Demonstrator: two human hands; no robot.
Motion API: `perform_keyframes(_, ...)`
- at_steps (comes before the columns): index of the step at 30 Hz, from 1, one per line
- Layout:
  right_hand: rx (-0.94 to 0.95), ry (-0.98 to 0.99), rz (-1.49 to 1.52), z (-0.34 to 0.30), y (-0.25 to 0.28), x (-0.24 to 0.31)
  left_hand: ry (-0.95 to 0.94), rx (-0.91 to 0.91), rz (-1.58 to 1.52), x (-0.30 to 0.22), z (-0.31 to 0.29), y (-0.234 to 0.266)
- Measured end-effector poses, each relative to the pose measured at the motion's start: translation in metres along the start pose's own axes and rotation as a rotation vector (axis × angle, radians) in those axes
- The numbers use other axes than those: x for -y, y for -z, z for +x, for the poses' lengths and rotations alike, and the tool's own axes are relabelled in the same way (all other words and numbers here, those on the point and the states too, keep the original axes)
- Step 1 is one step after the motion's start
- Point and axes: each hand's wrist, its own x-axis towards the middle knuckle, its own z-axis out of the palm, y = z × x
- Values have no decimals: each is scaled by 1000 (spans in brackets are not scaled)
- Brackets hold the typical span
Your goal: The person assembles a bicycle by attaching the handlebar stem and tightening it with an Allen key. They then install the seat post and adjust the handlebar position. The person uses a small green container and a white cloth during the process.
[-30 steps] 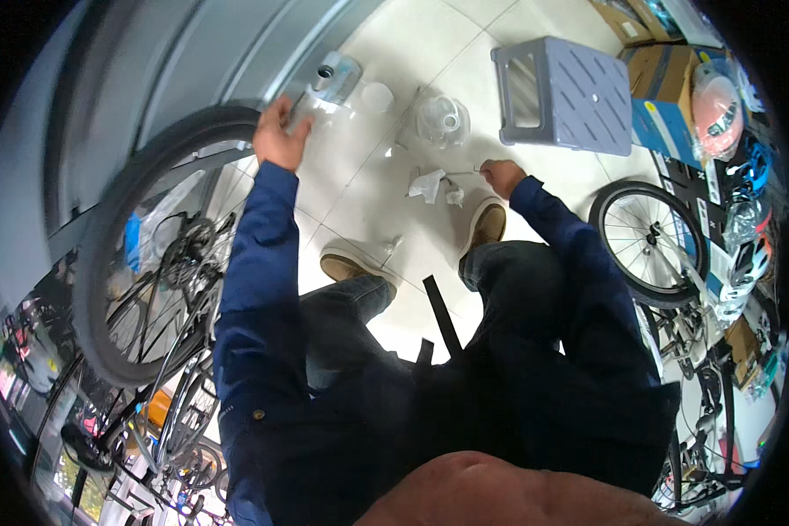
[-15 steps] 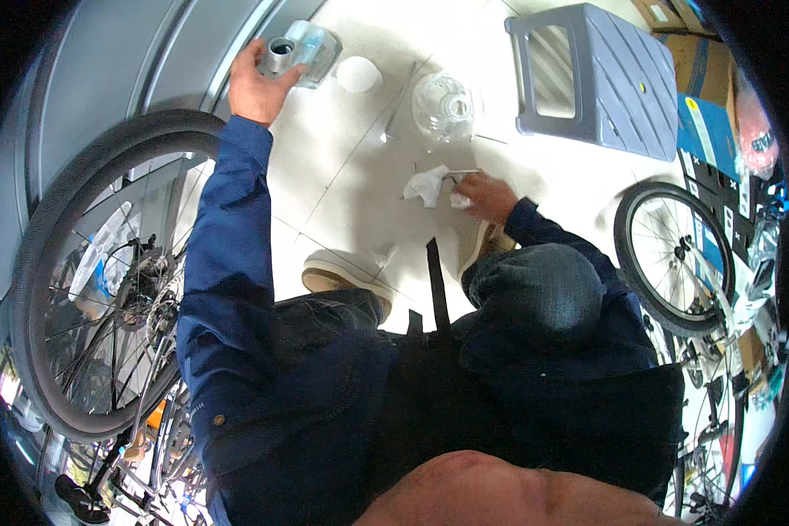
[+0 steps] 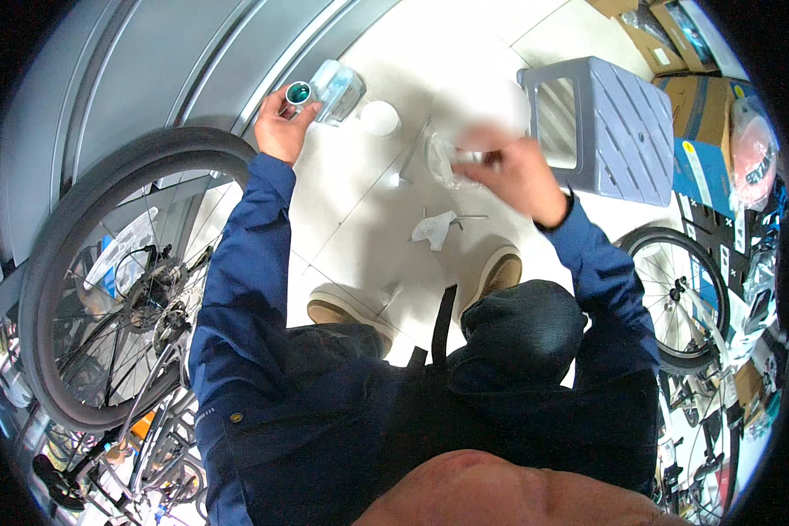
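Observation:
My left hand (image 3: 278,131) is stretched out to the far left and grips a small round cup (image 3: 298,92) with teal contents. It is held next to a clear plastic bottle (image 3: 338,86) on the floor. My right hand (image 3: 515,178) is raised over a clear plastic tub (image 3: 444,165) and is smeared by motion. A pale blur sits at its fingertips, and I cannot tell whether it holds anything. A crumpled white tissue (image 3: 434,230) lies on the white tiles between my hands, just beyond my tan shoes (image 3: 500,273).
A white round lid (image 3: 379,117) lies beside the bottle. A grey plastic stool (image 3: 601,123) stands at the right, with cardboard boxes (image 3: 706,131) behind it. A large bicycle wheel (image 3: 105,280) is close on my left, another wheel (image 3: 682,300) on my right. A grey shutter wall (image 3: 149,61) runs behind.
My right hand has left the tissue on the floor and risen toward the clear tub. My left hand with the cup has stayed by the bottle.

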Motion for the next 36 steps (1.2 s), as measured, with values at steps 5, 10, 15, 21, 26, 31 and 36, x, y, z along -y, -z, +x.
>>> perform_keyframes(5, -42, -11, -9, 140, -27, -3, -30, 2, -53, 6, -3, -2)
perform_keyframes(10, -92, 54, -286, 213, -99, -28, -35, -9, -42, 7, -4, -3)
perform_keyframes(15, -43, -181, -157, 222, -127, -28, -52, -6, -35, 4, -5, 0)
perform_keyframes(21, -160, -201, -335, 220, -140, -15, -97, -37, -147, 9, -3, -2)
perform_keyframes(26, -301, -82, -193, 228, -151, -26, -103, -25, -98, 13, 0, -3)
perform_keyframes(31, -215, -200, -169, 232, -152, -37, -104, -6, -92, 13, -2, -1)
perform_keyframes(36, -309, -141, -313, 230, -154, -35, -58, 33, -106, 8, -2, 1)
